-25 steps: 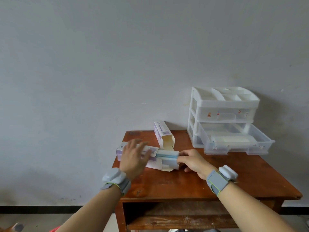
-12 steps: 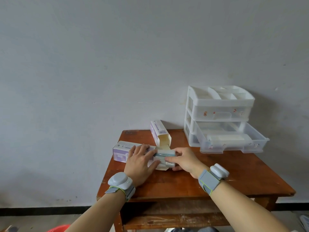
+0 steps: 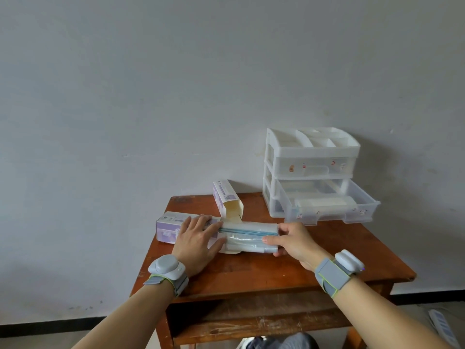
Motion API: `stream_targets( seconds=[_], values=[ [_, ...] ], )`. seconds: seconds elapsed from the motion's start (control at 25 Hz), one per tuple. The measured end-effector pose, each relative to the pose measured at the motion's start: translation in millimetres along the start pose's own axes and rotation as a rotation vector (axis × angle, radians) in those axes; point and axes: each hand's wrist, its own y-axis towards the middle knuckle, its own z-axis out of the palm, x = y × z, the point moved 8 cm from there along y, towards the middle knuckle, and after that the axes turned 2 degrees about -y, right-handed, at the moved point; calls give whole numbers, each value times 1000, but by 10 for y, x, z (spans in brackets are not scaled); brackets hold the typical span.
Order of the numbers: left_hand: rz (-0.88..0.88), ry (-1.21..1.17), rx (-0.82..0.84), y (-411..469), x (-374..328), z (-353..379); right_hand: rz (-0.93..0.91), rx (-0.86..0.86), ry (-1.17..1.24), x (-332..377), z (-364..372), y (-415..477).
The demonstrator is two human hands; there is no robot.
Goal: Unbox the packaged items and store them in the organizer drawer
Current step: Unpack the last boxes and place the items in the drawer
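Note:
A purple and white carton (image 3: 168, 225) lies on its side on the wooden table (image 3: 251, 268). My left hand (image 3: 195, 239) presses flat on top of it, fingers spread. My right hand (image 3: 292, 239) pinches the end of a clear plastic packet with a blue stripe (image 3: 247, 233), which sticks well out of the carton's open right end. A second, opened carton (image 3: 226, 199) lies behind them with its flaps apart. The white plastic organizer (image 3: 312, 157) stands at the back right with its lower drawer (image 3: 362, 210) pulled out; a pale packet (image 3: 324, 202) lies inside.
The table stands against a plain grey wall and has a lower shelf (image 3: 251, 323). The organizer's upper drawer (image 3: 314, 167) is pushed in, and its top tray has several compartments. Both my wrists wear grey bands with white modules.
My right hand has moved to the right, drawing the plastic packet further out of the carton. My left hand has stayed pressed on the carton.

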Motion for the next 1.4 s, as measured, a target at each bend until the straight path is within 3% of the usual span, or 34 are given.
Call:
stream_targets(
  seconds=[0.24,0.4,0.48,0.6,0.76,0.88,0.96,1.16,1.4],
  values=[
    [-19,-15,16,4,-69,-34,-11,1,2,-101,-369,-146],
    [115,-106,22,114,-469,-58,-102,22,-55,-86,-474,-199],
    [142,-170,133,200,-663,24,-177,4,-152,-59,-497,-213],
    [118,-271,273,271,-824,165,-273,-32,-483,-38,-493,-255],
    [141,-287,162,258,-926,169,-355,-68,-660,12,-487,-326],
    [255,-155,16,175,-1050,107,-334,-41,-680,6,-461,-311],
    [282,-122,13,136,-1089,106,-396,-96,-747,32,-453,-331],
    [3,-584,240,204,-948,124,-583,-178,-886,104,-377,-477],
    [-45,-616,343,258,-860,160,-561,-82,-821,76,-411,-559]
  ],
)
